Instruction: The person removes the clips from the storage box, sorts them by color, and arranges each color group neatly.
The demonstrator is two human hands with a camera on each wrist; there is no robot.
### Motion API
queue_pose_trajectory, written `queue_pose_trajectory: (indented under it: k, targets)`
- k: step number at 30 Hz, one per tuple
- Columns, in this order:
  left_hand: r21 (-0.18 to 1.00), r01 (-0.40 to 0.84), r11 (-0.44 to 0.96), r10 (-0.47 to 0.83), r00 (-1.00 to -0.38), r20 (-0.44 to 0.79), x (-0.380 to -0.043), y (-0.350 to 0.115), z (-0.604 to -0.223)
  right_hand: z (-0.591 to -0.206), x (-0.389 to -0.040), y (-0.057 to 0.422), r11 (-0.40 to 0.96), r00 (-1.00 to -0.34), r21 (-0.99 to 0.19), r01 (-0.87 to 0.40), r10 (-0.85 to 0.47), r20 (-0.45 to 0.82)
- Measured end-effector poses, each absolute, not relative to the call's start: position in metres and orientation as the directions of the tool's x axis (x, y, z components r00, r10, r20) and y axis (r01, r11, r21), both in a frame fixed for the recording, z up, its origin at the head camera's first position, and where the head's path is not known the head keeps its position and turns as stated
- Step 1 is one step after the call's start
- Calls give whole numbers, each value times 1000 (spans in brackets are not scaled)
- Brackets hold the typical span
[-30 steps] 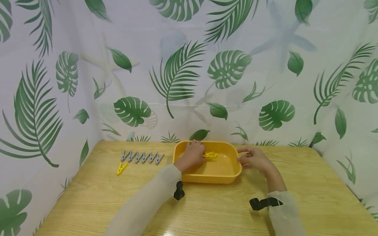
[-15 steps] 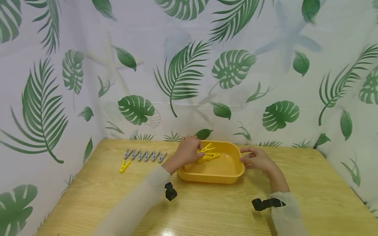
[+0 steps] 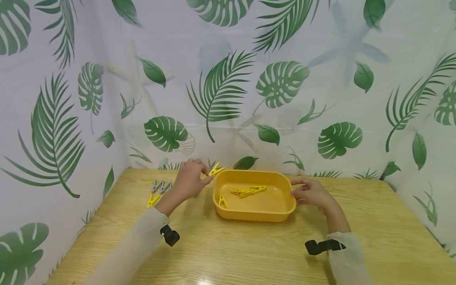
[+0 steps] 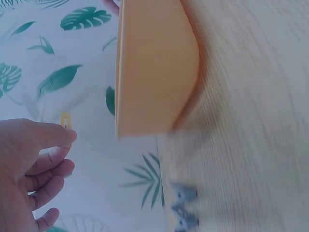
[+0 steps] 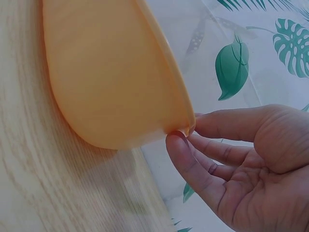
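One left hand (image 3: 191, 180) and one right hand (image 3: 311, 194); two black wrist cameras (image 3: 170, 235); one yellow basin (image 3: 254, 216); one table (image 3: 249, 253); one yellow held clip (image 3: 216, 170), one yellow table clip (image 3: 152, 201), one yellow corner clip (image 3: 222, 202) and an overlapping yellow cluster (image 3: 248, 191), at least two; grey clips (image 3: 162, 187), at least two, full count hidden.

The wood-grain table (image 3: 249, 253) supports a yellow tray (image 3: 254, 216). Left of it lie grey clips (image 3: 154, 187), with one yellow clip (image 3: 151, 203) just beside them.
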State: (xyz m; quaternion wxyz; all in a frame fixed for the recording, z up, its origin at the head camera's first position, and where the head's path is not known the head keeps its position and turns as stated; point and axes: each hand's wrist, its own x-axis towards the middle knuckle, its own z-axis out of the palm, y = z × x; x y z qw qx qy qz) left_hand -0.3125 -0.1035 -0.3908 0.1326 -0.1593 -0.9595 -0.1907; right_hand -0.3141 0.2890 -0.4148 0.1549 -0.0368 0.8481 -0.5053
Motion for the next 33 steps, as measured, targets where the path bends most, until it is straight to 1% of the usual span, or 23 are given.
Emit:
queue_pose_trajectory:
  k: [7, 15, 18, 26, 33]
  targets:
    - [258, 307, 916, 204, -911, 357, -302, -148, -388, -413, -313, 289, 504, -951, -858, 103, -204, -234]
    - [213, 265, 940, 189, -928, 321, -293, -193, -395, -414, -314, 289, 500, -948, -860, 98, -216, -233]
    - [189, 250, 950, 193, -942, 274, -291, -204, -396, -414, -314, 288, 498, -949, -861, 99, -212, -232]
    - [146, 207, 967, 195, -976, 95, -287, -219, -399, -414, -313, 288, 507, -948, -857, 96, -215, -233]
    - [169, 195, 966, 193, -981, 27, -282, -228, -411, -413, -312, 286, 515, -948, -852, 98, -212, -237]
